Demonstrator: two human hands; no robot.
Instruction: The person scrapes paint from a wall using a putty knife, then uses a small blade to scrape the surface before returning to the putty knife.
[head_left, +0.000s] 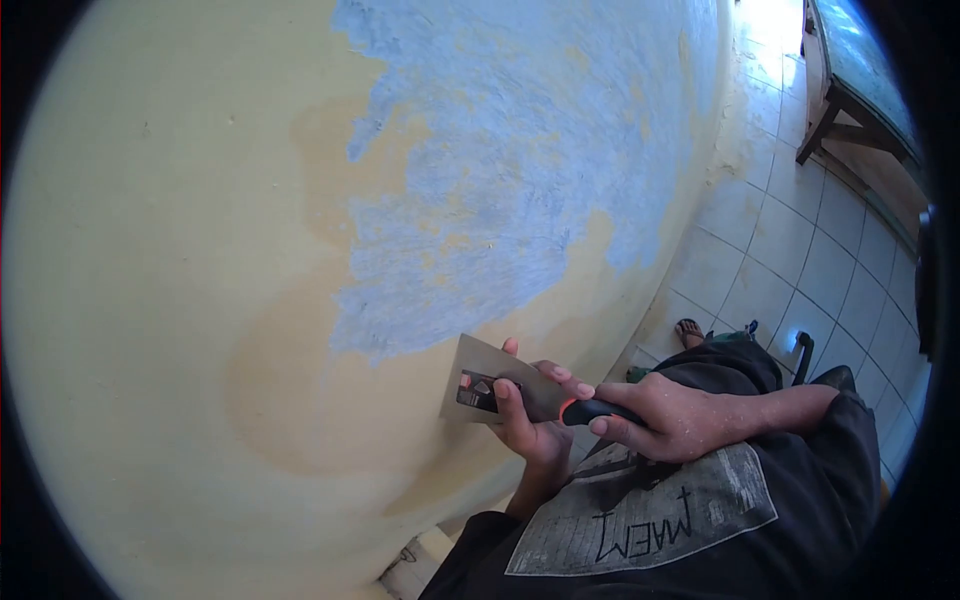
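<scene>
A wide putty knife [543, 398] is held in front of my body, close to the wall. Its black and orange handle lies in my right hand [685, 415], with the fingers wrapped round it. My left hand [530, 425] pinches the flat metal blade, the thumb on the near face by a dark label and the other fingers partly hidden behind. Pale specks dot the back of my right hand. Beyond the blade is a cream wall [180, 250] with a large, rough-edged blue patch [490, 190].
Tan, damp-looking stains [290, 390] border the blue patch. White floor tiles [790, 240] run along the wall's foot, where a sandalled foot [690, 332] shows. A wooden table [870, 80] stands at the upper right. My dark shirt [800, 490] fills the lower right.
</scene>
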